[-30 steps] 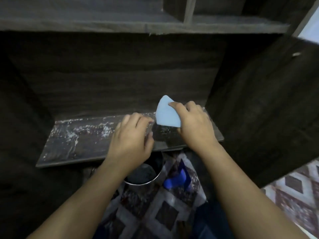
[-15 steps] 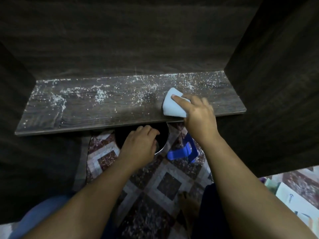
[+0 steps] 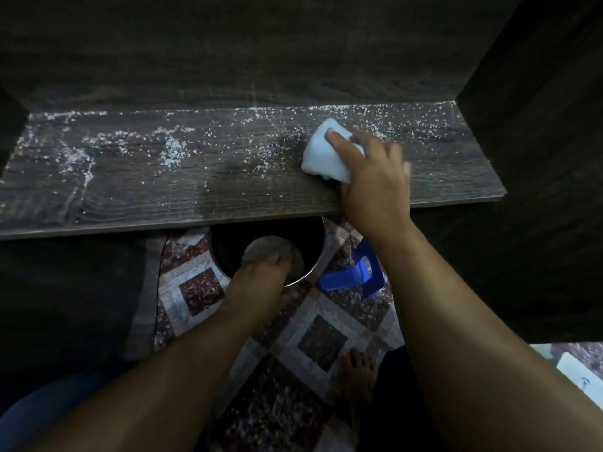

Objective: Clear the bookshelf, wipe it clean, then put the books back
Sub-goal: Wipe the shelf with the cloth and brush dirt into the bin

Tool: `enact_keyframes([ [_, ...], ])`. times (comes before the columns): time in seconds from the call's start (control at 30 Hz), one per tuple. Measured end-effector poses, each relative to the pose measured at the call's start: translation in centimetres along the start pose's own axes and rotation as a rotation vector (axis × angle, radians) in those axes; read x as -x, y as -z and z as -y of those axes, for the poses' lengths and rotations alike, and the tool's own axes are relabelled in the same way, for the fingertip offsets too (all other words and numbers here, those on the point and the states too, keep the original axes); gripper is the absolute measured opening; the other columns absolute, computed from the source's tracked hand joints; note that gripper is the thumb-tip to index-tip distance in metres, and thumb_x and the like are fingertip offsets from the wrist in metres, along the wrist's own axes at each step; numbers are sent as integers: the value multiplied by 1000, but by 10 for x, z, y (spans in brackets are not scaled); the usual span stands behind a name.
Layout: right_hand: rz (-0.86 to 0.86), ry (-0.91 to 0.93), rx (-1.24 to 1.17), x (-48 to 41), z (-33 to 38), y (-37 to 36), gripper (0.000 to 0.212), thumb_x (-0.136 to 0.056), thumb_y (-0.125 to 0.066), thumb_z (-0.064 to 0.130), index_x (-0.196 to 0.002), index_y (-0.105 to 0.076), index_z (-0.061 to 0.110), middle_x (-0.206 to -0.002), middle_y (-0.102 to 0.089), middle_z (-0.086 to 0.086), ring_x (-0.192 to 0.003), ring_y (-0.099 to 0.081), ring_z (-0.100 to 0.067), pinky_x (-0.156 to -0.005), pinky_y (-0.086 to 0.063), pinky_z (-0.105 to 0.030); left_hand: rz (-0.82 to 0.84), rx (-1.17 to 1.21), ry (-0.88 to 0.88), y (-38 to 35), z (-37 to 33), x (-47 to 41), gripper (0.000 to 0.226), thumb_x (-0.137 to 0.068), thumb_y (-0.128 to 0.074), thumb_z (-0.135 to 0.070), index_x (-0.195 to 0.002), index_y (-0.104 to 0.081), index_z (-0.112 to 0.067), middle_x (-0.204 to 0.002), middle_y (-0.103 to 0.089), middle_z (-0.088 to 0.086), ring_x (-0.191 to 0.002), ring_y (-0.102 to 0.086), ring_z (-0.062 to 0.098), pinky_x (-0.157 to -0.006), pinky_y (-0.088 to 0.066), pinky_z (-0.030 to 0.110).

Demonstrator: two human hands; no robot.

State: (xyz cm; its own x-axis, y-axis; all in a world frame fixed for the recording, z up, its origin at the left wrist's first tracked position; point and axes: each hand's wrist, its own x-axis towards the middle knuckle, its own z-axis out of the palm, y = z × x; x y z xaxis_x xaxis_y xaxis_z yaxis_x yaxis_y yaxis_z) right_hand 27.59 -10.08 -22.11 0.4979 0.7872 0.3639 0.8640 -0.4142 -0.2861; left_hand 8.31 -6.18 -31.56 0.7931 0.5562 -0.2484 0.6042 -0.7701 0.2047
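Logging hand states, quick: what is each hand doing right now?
Left hand: grips the bowl rim.
Right hand: holds the cloth on the shelf.

Open shelf board (image 3: 163, 177) leftward; side wall (image 3: 538, 151) rightward
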Motion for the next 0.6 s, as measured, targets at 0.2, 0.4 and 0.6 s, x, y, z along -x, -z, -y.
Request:
enact_keyframes([
  [0.2, 70, -10, 66, 8, 10, 2, 74, -74, -35, 67, -140, -46, 35, -145, -43, -5, -135, -33, -29, -107, -18, -55, -8, -70, -15, -9, 7, 1, 31, -71, -67, -4, -102, -71, -8, -94, -67, 15, -81, -68, 34, -66, -56, 35],
  [0.4, 190, -19, 28, 5, 0, 7, 68, -86, -47, 60, -148, -33, 35, -151, -33, -10, -141, -26, -29, -108, -19, -55, -39, -158, -37, -22, 9, -3, 26, -38, -80, 1, -57, -66, -9, -55, -61, 9, -44, -61, 27, -36, -46, 25],
  [0.6, 127, 13, -37, 3, -1, 14, 58, -90, -57, 19, -143, -42, 38, -130, -51, -10, -115, -44, -33, -92, -36, -49, -222, -108, -171, 4, -10, 8, 28, -51, -71, -12, -79, -71, -11, -71, -64, 5, -61, -63, 23, -50, -51, 25],
])
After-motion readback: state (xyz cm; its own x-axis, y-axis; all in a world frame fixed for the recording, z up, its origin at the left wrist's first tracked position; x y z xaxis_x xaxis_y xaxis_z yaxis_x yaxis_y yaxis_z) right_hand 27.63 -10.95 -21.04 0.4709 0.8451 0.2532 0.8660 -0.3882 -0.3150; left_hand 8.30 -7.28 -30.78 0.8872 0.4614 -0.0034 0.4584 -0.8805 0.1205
